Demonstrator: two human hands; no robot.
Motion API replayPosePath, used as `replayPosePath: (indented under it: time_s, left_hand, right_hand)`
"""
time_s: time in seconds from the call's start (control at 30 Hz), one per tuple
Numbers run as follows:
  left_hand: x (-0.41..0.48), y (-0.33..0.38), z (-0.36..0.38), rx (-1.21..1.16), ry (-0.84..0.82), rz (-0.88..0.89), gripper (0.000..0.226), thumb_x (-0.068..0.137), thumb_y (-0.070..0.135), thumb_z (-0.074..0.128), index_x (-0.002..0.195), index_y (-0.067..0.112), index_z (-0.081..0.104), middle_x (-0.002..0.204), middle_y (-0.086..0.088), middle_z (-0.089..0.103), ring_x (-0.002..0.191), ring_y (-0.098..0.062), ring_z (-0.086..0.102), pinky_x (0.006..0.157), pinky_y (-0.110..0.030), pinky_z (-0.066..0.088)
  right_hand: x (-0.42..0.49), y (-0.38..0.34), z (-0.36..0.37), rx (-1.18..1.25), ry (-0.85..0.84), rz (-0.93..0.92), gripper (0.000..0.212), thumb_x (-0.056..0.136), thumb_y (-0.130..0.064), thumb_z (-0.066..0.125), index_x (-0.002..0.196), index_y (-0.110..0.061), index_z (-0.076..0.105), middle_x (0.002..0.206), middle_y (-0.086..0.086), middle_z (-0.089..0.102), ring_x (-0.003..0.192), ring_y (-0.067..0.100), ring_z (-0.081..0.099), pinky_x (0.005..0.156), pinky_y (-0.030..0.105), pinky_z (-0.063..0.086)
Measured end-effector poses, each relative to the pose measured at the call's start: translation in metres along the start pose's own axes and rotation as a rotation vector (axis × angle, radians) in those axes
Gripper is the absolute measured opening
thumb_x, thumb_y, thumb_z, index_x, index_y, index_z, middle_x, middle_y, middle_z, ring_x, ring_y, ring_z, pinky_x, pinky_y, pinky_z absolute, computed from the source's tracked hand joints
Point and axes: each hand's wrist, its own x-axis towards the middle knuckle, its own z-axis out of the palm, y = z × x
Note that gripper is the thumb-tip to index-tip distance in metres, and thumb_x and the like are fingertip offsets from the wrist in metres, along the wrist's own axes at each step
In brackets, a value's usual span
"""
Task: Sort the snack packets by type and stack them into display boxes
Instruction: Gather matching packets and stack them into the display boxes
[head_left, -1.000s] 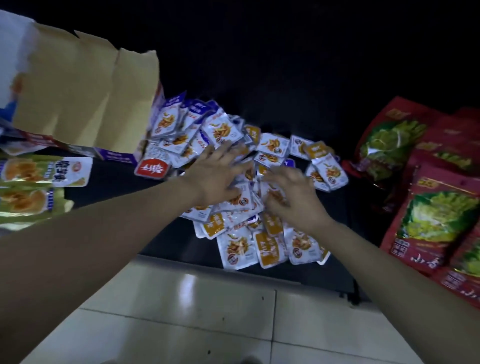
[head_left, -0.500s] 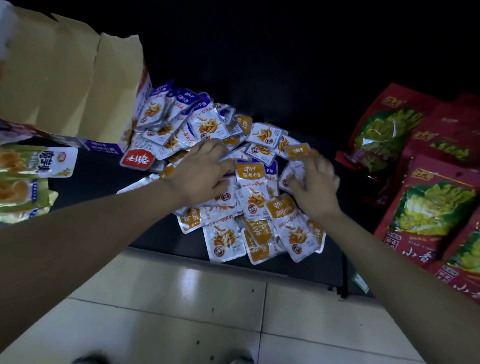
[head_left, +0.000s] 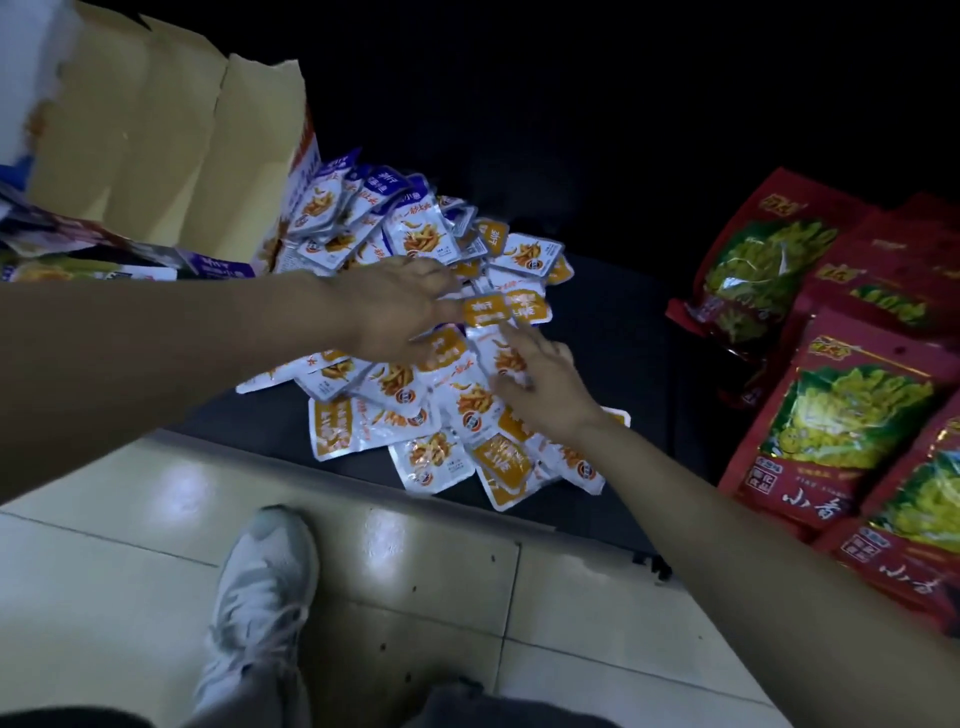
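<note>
Both hands work the snack packets (head_left: 431, 415) heaped mid-frame on the dark shelf (head_left: 623, 322), probably to split orange-topped ones from purple ones beside the torn display box (head_left: 156, 156) at upper left. The right hand (head_left: 545, 384) rests relaxed fingers on 1 packet. The left hand (head_left: 395, 312) meets an orange-topped packet (head_left: 485, 309); motion blur hides whether it pinches or just touches. The box's inside is hidden

A: Small packets (head_left: 436, 457)?
B: One heap, overlapping, no exact count. Orange packets (head_left: 504, 457): well over a dozen. Purple packets (head_left: 387, 184): at least six.
A: Red bags (head_left: 852, 415)?
B: At least four, overlapping.
A: Box (head_left: 156, 156)?
B: One.
A: Hands, shoes?
B: Two: left hand (head_left: 395, 312), right hand (head_left: 545, 384). One shoe (head_left: 265, 587).
</note>
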Motion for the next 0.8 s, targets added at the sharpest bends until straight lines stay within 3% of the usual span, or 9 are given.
replayPosePath:
  time_s: [0.13,0.27,0.33,0.43,0.53,0.63,0.7,0.8]
  left_hand:
    - [0.017,0.016,0.007,-0.053,0.043,0.083,0.063,0.099,0.047,0.040,0.153,0.022,0.018,0.162,-0.006,0.005,0.148,-0.023,0.003,0.120,-0.037,0.010]
    - [0.044,0.052,0.017,-0.206,0.050,0.214,0.077,0.093,0.064,0.039,0.154,0.033,0.005,0.162,0.003,-0.009,0.149,-0.019,-0.010,0.119,-0.041,-0.005]
    - [0.055,0.068,0.028,-0.196,0.009,0.258,0.086,0.086,0.075,0.036,0.154,0.035,0.001,0.162,0.003,-0.011,0.148,-0.019,-0.014,0.118,-0.047,-0.011]
    - [0.056,0.063,0.044,-0.174,0.040,0.235,0.091,0.081,0.078,0.040,0.154,0.031,0.012,0.163,0.001,0.003,0.149,-0.018,-0.011,0.118,-0.049,-0.014]
    - [0.046,0.038,0.051,-0.205,0.118,0.227,0.086,0.081,0.073,0.051,0.149,0.027,0.026,0.157,0.003,0.020,0.148,-0.016,0.001,0.118,-0.044,-0.013]
    - [0.031,0.013,0.060,-0.221,0.162,0.221,0.086,0.075,0.075,0.046,0.145,0.026,0.032,0.154,0.004,0.026,0.147,-0.017,0.006,0.118,-0.041,-0.012]
    - [0.024,0.003,0.064,-0.243,0.202,0.225,0.087,0.070,0.076,0.038,0.140,0.024,0.039,0.150,0.002,0.034,0.146,-0.018,0.013,0.118,-0.038,-0.011]
    - [0.022,0.002,0.067,-0.255,0.276,0.224,0.084,0.074,0.077,0.043,0.136,0.020,0.045,0.143,0.000,0.043,0.140,-0.019,0.023,0.116,-0.034,-0.001]
  right_hand:
    - [-0.008,0.008,-0.022,0.123,0.057,0.062,0.075,0.094,-0.030,0.061,0.155,-0.026,0.017,0.163,0.002,0.008,0.149,0.018,0.009,0.120,0.034,0.014]
    - [-0.037,0.036,-0.040,-0.231,-0.136,0.283,0.100,0.081,-0.044,0.072,0.155,-0.031,0.005,0.161,-0.002,-0.004,0.147,0.021,0.001,0.117,0.044,0.008]
    - [-0.048,0.045,-0.031,-0.313,-0.144,0.298,0.107,0.073,-0.048,0.077,0.154,-0.025,0.011,0.153,0.004,0.008,0.139,0.023,0.011,0.114,0.039,0.017]
    - [-0.049,0.046,-0.014,-0.197,0.035,0.213,0.093,0.068,-0.042,0.084,0.143,-0.018,0.036,0.129,0.005,0.031,0.119,0.020,0.028,0.098,0.026,0.028]
    - [-0.036,0.036,0.000,-0.069,0.138,0.159,0.070,0.070,-0.036,0.085,0.128,-0.016,0.051,0.112,0.002,0.039,0.107,0.018,0.035,0.086,0.026,0.033]
    - [-0.019,0.019,0.018,-0.036,0.168,0.093,0.060,0.070,-0.035,0.085,0.120,-0.016,0.056,0.108,0.002,0.043,0.103,0.020,0.039,0.081,0.028,0.033]
    - [-0.012,0.007,0.024,0.014,0.146,0.053,0.055,0.071,-0.033,0.085,0.117,-0.016,0.058,0.106,0.001,0.046,0.103,0.019,0.043,0.084,0.030,0.038]
    - [-0.009,0.001,0.018,0.183,0.123,0.041,0.041,0.072,-0.021,0.084,0.106,-0.014,0.061,0.099,0.000,0.058,0.094,0.015,0.057,0.079,0.033,0.049]
